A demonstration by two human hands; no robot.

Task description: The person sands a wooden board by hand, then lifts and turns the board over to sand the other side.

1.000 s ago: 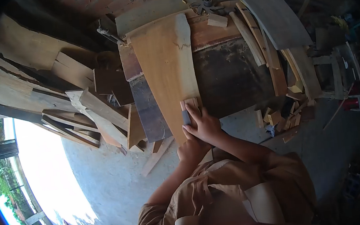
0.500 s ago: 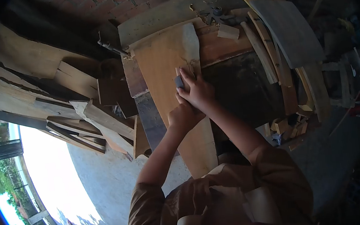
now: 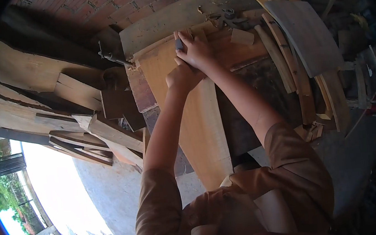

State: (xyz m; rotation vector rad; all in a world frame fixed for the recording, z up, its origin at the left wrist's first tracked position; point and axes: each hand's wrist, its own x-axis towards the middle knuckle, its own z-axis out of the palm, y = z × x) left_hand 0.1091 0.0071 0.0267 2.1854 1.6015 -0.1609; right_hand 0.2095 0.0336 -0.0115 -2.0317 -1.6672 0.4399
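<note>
A long, light-brown board (image 3: 201, 125) lies on the workbench, its narrow end near my body. Near its far end, my right hand (image 3: 197, 52) is wrapped round a small hand tool, possibly a plane, with a dark grey block (image 3: 179, 44) showing at its left side. Just below and to the left, my left hand (image 3: 182, 76) is closed against the near end of the same tool. Most of the tool is hidden under my hands, and both arms reach straight out over the board.
A metal clamp (image 3: 115, 59) stands at the bench's left edge. Curved wood pieces (image 3: 305, 36) are stacked on the right. More boards (image 3: 22, 66) lean at the left. A small wood block (image 3: 242, 36) and shavings lie at the back, before a brick wall (image 3: 139, 1).
Both hands have moved forward along the board together with the tool, away from my body, and my arms are stretched further out.
</note>
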